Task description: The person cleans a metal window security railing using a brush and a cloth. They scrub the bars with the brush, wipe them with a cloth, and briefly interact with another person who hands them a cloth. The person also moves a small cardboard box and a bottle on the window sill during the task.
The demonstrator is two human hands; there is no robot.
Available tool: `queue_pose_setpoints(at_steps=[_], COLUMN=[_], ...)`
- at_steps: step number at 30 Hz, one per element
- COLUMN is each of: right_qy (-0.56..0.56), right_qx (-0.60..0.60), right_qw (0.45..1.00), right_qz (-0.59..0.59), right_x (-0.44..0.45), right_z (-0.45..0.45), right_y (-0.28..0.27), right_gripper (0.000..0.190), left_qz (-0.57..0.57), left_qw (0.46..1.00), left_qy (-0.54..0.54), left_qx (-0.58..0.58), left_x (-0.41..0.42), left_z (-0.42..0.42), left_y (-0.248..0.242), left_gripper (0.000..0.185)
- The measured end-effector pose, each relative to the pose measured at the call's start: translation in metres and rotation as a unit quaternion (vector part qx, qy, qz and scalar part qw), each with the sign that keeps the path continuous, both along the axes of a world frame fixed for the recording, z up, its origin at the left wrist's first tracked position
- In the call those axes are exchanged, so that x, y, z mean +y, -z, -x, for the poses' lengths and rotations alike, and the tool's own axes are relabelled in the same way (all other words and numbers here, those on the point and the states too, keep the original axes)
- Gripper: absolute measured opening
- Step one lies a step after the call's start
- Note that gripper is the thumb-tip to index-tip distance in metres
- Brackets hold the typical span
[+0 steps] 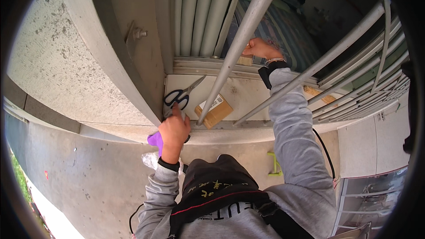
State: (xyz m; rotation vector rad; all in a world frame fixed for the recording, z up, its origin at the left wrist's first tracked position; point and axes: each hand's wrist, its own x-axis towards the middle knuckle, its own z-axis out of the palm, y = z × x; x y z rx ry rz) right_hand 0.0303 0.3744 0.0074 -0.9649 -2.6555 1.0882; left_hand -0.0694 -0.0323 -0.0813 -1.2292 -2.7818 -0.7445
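My left hand (174, 129) is at the sill's outer edge, its index fingertip over or against the dark handles of the scissors (184, 93). Something greyish shows between thumb and index finger, and purple fabric (155, 139) sticks out beside the hand; I cannot tell how firmly either is held. A small cardboard box (217, 113) with a white label lies on the sill, partly behind a bar. Reaching between the metal bars, my right hand (262, 49) is at the window opening with curled fingers. Its fingertips are partly hidden by a bar, near a tan block (245, 60) on the window frame.
Slanting metal bars (229, 63) stand between me and the window. Folded pale panels (202, 13) hang at its left, and a patterned bedspread (282, 33) shows inside. Another tan piece (320, 96) lies farther right on the sill (249, 89). A bolt (141, 33) juts from the left wall.
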Motion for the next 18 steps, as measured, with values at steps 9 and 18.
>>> queue_pose_setpoints(at_steps=[9,18], right_qy=[-0.089,-0.142], right_qx=[0.028,-0.098], right_qw=[0.989,0.985], right_qz=[0.111,-0.019], right_x=[-0.034,-0.018], right_z=[0.02,0.008], right_y=[-0.009,0.003], right_gripper=[0.032,0.037], left_qz=[0.013,-0.006], left_qw=[0.999,1.0], left_qy=[0.007,0.009], left_qx=[0.036,-0.029], left_x=[0.001,-0.001], left_z=[0.002,0.003], left_y=[0.004,0.001], left_gripper=[0.064,0.057])
